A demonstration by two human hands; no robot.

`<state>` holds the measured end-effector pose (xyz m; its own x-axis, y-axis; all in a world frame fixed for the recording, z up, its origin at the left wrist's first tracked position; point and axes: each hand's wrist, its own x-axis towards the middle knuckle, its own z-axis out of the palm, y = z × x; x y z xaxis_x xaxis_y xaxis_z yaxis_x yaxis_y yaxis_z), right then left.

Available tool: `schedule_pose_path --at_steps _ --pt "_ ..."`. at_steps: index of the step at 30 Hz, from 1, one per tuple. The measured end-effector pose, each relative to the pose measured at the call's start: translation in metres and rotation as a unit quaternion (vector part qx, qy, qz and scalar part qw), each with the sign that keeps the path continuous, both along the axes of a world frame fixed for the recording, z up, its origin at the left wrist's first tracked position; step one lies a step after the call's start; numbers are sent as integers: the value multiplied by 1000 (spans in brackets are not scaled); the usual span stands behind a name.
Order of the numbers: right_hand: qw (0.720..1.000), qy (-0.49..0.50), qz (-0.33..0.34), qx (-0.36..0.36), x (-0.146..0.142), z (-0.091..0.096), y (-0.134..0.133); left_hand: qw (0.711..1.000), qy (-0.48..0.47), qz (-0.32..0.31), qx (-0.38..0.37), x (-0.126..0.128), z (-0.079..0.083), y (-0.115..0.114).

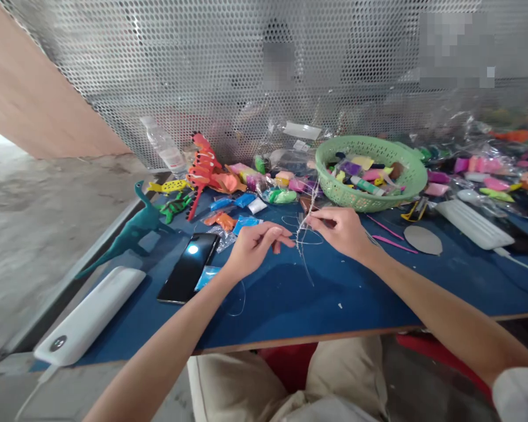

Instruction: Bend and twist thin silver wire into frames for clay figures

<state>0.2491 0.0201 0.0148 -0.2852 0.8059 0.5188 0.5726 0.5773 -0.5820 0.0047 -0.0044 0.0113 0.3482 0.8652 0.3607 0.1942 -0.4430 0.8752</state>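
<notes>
A twisted, silvery wire (300, 234) stands roughly upright above the table, with thin strands looping out from its middle and a loose end trailing down. My right hand (341, 230) pinches it from the right between thumb and fingers. From the left, my left hand (257, 245) has its thumb and fingers closed at the wire's side, seemingly on a fine strand; the exact contact is too small to see. Below my left wrist a thin clear loop hangs over the blue table (281, 310).
A green basket (369, 202) holds clay packets. Left stand a teal dinosaur (136, 228), an orange-red figure (202, 170), a phone (189, 266) and a white power bank (92, 316). Pink tools (393, 243), a grey disc (423, 240) and another power bank (475, 224) lie right. Perforated metal (202, 58) rises behind.
</notes>
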Motion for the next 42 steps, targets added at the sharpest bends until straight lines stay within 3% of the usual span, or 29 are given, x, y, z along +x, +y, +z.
schedule_pose_path --at_steps 8,11,17,19,21,24,27,30,33,35,39,42 --pt "994 -101 37 -15 10 -4 -10 986 123 -107 39 -1 7 -4" --pt "993 -108 40 -19 8 -8 -8 984 133 -109 42 0 9 -3" --pt "992 -69 48 -97 3 -11 3 988 114 -101 -12 -2 15 -6" --pt "992 -58 30 -105 -2 -8 5 993 89 -66 -37 -4 18 -7" --pt "991 -64 23 -115 -10 -2 5 996 77 11 -39 -9 20 -7" --pt "988 -75 27 -133 -23 7 5 982 126 142 15 -19 20 -1" --pt "985 -82 64 -140 -32 12 9 960 173 210 67 -28 17 8" --pt "973 -126 125 -146 -35 16 17 973 171 152 27 -32 12 14" --pt "958 -173 178 -143 -34 27 30 985 146 -8 -93 -31 10 14" --pt "946 -199 213 -140 -35 39 38 981 130 -73 -122 -27 12 10" --pt "922 -249 268 -123 -43 61 45 989 125 -16 -84 -17 12 5" --pt "931 -240 254 -109 -49 66 45 992 92 15 -81 -13 5 8"
